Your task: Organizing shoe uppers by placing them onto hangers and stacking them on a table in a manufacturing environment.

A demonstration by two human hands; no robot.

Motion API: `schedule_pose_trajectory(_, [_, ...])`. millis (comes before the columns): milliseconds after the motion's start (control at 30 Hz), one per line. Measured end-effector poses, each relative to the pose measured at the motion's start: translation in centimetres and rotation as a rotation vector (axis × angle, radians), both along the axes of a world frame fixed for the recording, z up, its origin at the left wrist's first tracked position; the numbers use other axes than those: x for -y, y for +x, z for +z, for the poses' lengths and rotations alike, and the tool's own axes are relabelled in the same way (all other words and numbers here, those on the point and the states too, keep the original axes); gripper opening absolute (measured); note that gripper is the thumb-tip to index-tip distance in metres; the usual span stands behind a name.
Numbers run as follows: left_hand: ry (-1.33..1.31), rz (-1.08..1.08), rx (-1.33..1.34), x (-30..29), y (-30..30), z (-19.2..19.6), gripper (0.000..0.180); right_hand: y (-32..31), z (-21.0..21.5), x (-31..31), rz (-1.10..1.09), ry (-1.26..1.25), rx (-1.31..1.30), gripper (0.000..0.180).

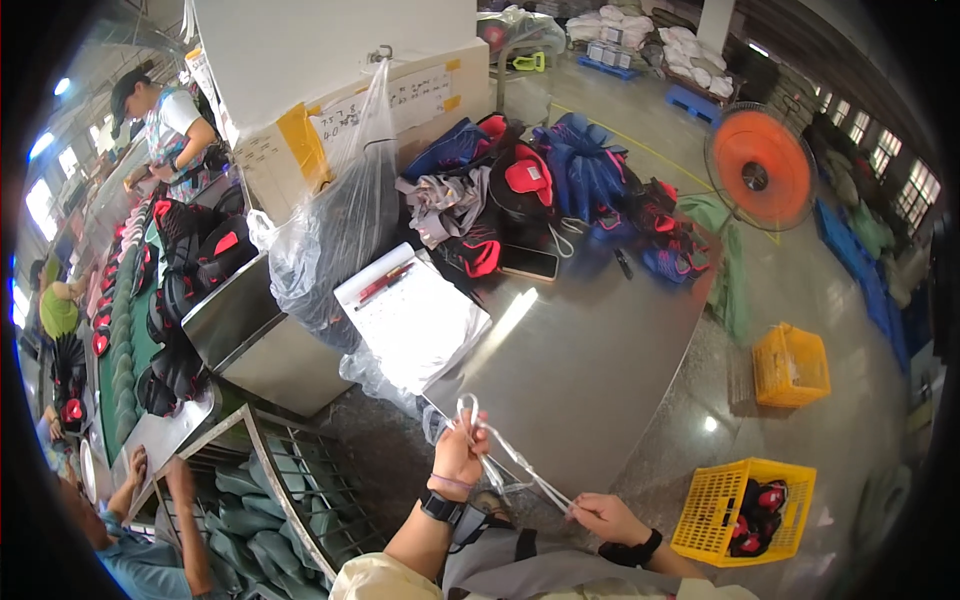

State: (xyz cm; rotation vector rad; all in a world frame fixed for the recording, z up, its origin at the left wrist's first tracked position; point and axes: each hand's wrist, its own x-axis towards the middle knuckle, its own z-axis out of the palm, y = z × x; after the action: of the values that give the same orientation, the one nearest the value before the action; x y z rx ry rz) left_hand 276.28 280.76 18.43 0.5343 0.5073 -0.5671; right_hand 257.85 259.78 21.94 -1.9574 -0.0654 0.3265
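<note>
A white cord [517, 458], perhaps a shoelace, runs between my hands over the near edge of the metal table [570, 370]. My left hand [458, 455] is closed on it, with a loop standing up above the fingers. Lower and to the right, my right hand [608, 518] pinches the cord's other end. Some strands hang below my left hand. Beyond my hands lie white paper sheets [425, 325] with red pens on them, and a phone [529, 263] farther back.
Dark, red and blue shoes [580, 160] pile along the table's back. A clear plastic bag [340, 240] hangs at left. Yellow crates [695, 515] stand on the floor at right, near an orange fan [760, 170]. A rack [270, 450] of green shoe forms and a co-worker's hands [180, 485] are at left.
</note>
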Motion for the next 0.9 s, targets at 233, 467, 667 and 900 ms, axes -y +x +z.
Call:
schedule_pose_trajectory(233, [0.162, -0.074, 0.21, 4.7, -2.7, 1.8, 0.036, -5.7, -1.0, 2.9, -0.689, 0.46, -0.152, 0.026])
schedule_pose_trajectory(467, [0.127, -0.412, 0.126, 13.9, -11.6, 0.8, 0.039, -10.9, 0.0, 7.0, -0.757, 0.492, -0.032, 0.024])
schedule_pose_trajectory(667, [0.048, -0.417, 0.209, 19.4, -17.9, 2.0, 0.03, -17.5, -0.5, 13.1, -0.803, 0.607, 0.058, 0.023])
schedule_pose_trajectory(900, [-0.05, -0.481, 0.143, 27.2, -25.5, 3.5, 0.041, -24.7, -0.9, 18.9, -0.758, 0.453, 0.189, 0.019])
